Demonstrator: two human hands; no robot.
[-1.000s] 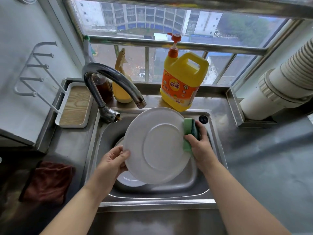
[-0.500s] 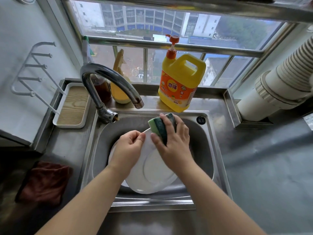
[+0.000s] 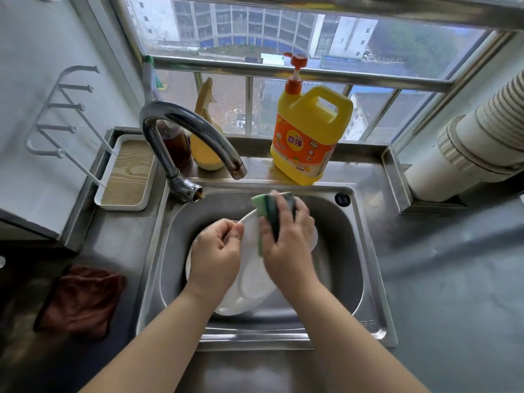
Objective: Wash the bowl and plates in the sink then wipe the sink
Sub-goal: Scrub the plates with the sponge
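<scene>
We look down from the head camera at a metal sink set in a gray counter.

Our left hand curls its fingers and thumb around the left edge of a white plate. The plate is tilted and sits down inside the sink, with its low end near the front wall. Our right hand grips a green sponge and presses it on the top part of the plate. The sponge has a light green side and a dark green side. It looks a bit blurry, so we cannot tell just how it is folded.

Something white peeks out under the plate on the left. It may be another plate, but our hand hides most of it.

A shiny bent tap stands at the back left of the sink, and its mouth hangs over the basin. Behind the sink, on the ledge, stands a big yellow soap jug with an orange pump top. To its left are a yellow spray bottle and a dark brown bottle behind the tap.

Left of the tap sits a white tray with a wood bottom. A white rack hangs on the wall above it. A dark red cloth lies on the counter left of the sink. A fat white pipe is on the right, next to the window.
</scene>
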